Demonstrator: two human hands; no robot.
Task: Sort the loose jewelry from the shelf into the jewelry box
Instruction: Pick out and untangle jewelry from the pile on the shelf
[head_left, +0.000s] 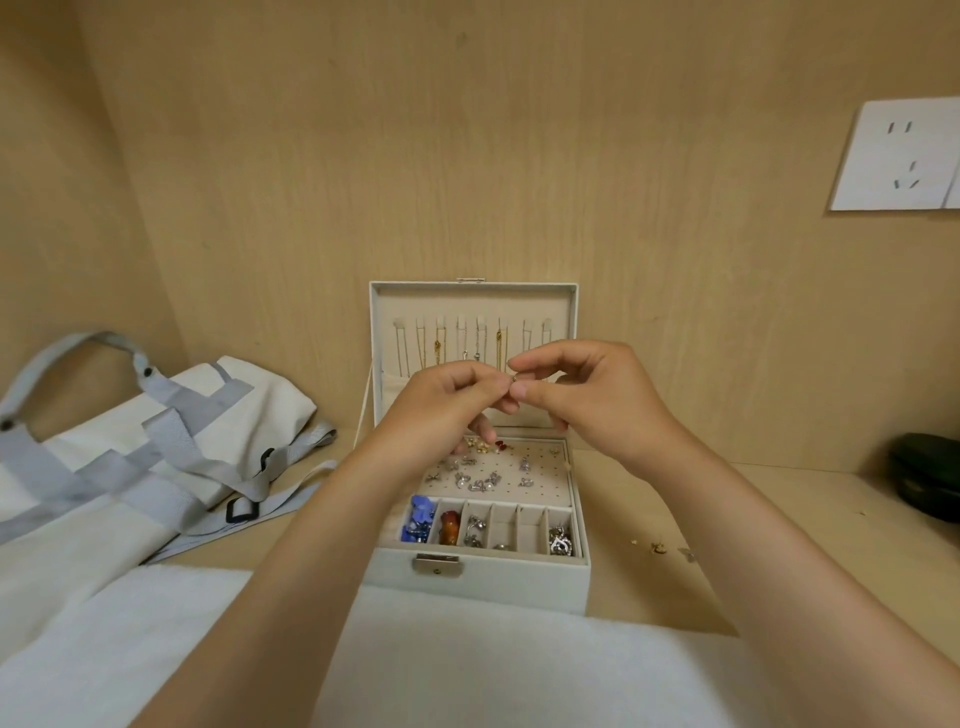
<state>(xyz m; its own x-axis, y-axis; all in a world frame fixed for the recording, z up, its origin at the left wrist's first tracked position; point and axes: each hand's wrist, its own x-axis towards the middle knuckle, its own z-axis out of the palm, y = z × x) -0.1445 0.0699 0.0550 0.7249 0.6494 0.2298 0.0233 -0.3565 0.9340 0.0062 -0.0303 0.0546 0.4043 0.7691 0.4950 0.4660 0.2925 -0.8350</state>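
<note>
While raised over the box (519, 584), left hand (441, 402) (9 o'clock) and right hand (592, 400) (3 o'clock) pinch a tiny piece (513, 381); axis unreadable.

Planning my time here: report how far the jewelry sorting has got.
Mostly done, it seems. Done: necklaces hang in the lid of the box, earrings sit on the pad, and several front slots hold pieces. In hand: the left hand and right hand pinch one small piece above the box. Left: a few loose bits lie on the shelf, right of the box.
</note>
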